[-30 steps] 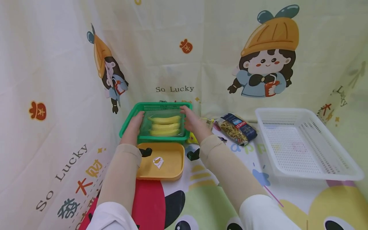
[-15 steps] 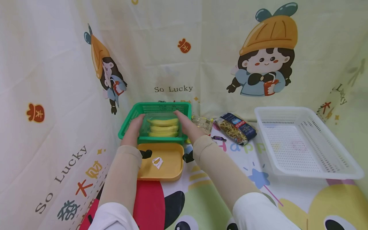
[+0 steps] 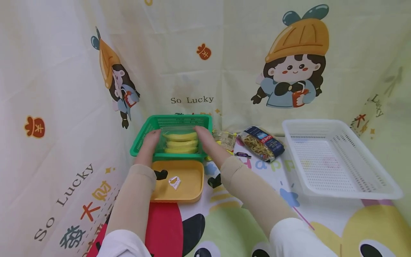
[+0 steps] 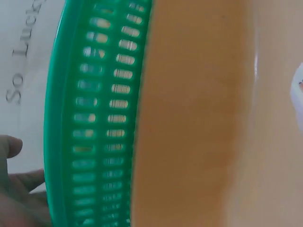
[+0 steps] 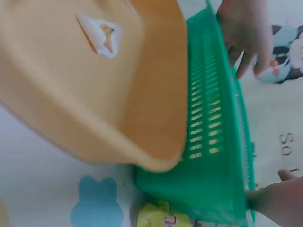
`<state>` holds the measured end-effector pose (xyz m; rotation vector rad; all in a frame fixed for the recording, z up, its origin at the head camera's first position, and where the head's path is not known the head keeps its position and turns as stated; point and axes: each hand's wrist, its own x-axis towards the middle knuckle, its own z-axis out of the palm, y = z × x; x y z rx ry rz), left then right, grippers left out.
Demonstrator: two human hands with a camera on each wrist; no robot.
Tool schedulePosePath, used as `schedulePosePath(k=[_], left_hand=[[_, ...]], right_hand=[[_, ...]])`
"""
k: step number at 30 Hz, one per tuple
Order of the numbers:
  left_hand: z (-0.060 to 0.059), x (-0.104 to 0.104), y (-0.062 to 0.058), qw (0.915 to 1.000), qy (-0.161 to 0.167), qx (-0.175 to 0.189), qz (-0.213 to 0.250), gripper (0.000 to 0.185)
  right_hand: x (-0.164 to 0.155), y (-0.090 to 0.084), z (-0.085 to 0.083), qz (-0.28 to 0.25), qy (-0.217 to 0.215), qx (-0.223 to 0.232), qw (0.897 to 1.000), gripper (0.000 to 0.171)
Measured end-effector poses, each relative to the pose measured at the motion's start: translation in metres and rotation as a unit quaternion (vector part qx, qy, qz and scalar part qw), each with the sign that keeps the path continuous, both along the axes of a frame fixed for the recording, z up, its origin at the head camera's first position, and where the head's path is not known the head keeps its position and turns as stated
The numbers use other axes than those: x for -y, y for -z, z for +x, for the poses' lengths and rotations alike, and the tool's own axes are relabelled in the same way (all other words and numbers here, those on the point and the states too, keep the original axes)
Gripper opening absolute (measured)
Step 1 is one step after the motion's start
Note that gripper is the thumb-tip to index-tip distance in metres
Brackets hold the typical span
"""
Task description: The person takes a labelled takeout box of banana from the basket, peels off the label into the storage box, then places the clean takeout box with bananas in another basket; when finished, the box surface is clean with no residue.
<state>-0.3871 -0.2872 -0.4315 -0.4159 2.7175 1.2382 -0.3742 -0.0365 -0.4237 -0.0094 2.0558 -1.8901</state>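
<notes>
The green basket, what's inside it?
Inside the green basket sits a clear pack of bananas, left hand and right hand at its ends. The basket floor beneath is hidden.

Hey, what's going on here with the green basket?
A person has both hands in the green basket, the left hand and the right hand at either end of a clear pack of bananas. An orange tray sits just in front of it, and a white basket off to the right.

Green plastic basket (image 3: 144, 128) (perforated), glossy clear banana pack (image 3: 180, 142).
</notes>
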Motion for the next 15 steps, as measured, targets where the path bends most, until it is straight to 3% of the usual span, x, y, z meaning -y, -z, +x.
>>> schedulePosePath(k=[3, 8, 12, 15], left_hand=[[0.003, -0.007, -0.002, 0.9967, 0.023, -0.05, -0.06, 0.064], [0.018, -0.032, -0.015, 0.9812, 0.087, -0.132, -0.111, 0.06], [0.038, -0.055, -0.026, 0.9618, 0.144, -0.159, -0.17, 0.061], [0.058, -0.071, -0.034, 0.9413, 0.194, -0.16, -0.226, 0.063]], right_hand=[[-0.017, -0.002, 0.011, 0.019, -0.01, -0.041, 0.999, 0.047], [-0.055, -0.014, 0.033, 0.096, -0.037, -0.088, 0.991, 0.046], [-0.088, -0.022, 0.051, 0.176, -0.056, -0.151, 0.971, 0.05], [-0.111, -0.026, 0.064, 0.239, -0.068, -0.202, 0.947, 0.052]])
